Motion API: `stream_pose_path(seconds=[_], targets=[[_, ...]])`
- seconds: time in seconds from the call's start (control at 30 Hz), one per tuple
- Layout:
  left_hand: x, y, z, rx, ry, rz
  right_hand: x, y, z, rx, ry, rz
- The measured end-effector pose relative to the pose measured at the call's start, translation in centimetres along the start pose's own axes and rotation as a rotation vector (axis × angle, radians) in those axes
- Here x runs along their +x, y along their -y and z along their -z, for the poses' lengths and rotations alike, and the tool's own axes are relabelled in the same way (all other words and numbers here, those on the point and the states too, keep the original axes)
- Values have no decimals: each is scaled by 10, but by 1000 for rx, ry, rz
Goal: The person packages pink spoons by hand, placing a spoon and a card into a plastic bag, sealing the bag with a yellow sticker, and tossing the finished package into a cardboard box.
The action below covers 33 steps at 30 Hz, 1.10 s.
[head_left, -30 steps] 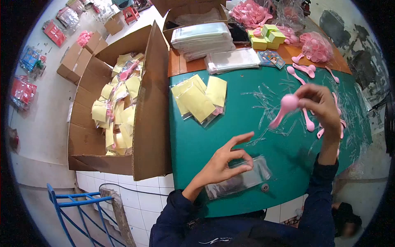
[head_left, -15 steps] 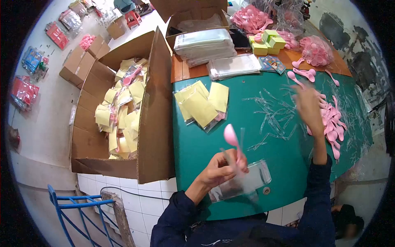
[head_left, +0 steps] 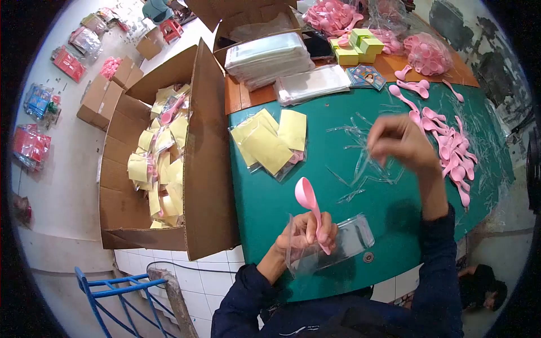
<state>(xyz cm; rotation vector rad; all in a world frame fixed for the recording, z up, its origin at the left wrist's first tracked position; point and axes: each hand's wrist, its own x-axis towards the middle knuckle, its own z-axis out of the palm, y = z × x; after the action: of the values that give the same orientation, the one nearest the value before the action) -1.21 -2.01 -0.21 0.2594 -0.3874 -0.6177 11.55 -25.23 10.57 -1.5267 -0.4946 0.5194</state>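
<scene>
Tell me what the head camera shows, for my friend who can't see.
The person's left hand holds a pink spoon and a clear plastic bag over a green table. The right hand hovers above clear strips beside a spoon pile.

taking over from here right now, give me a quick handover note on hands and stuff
Left hand: shut on a pink spoon, bowl up, with a clear bag held against it.
Right hand: raised over the clear strips, fingers pinched; what they pinch is too fine to tell.
Spare bags lie on the green table; the loose spoons are piled at the right.
Done: yellow packs on the table, many more in the cardboard box.
Left: the loose spoons.
</scene>
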Motion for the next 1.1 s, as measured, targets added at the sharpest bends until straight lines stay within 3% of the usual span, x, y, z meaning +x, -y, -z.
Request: stream_pose_path(seconds=[0.07, 0.17, 0.2, 0.27, 0.33, 0.53, 0.6, 0.7, 0.73, 0.83, 0.93, 1.1], targets=[[2, -4, -9, -54, -43, -41, 9, -31, 52, -857, -505, 166], [6, -11, -18, 100, -160, -176, -7, -51, 52, -1279, -471, 236], [7, -13, -9, 170, -74, -218, -15, -54, 48, -1422, -453, 257], [7, -12, -5, 325, -173, -297, -7, -17, -20, -546, 141, -162], [9, -16, -10, 382, -180, -342, -12, -23, -74, 38, 272, -280], [3, -18, -19, 772, -319, -352, -14, -32, -93, 300, 184, -224], [4, -22, -13, 922, -240, -378, -13, -37, -87, 274, 157, -186], [6, -17, -24, 778, -548, -340, -11, -22, -71, 106, 35, -129], [6, -21, -25, 823, -500, -377, -11, -11, -66, 27, -17, -110], [2, -33, -30, 813, -569, -234, -17, 8, -55, -303, -308, 37], [6, -34, -34, 836, -689, -220, -25, 21, -58, -466, -438, 82], [7, -33, -33, 849, -711, -128, -25, 22, -63, -680, -399, 360]])
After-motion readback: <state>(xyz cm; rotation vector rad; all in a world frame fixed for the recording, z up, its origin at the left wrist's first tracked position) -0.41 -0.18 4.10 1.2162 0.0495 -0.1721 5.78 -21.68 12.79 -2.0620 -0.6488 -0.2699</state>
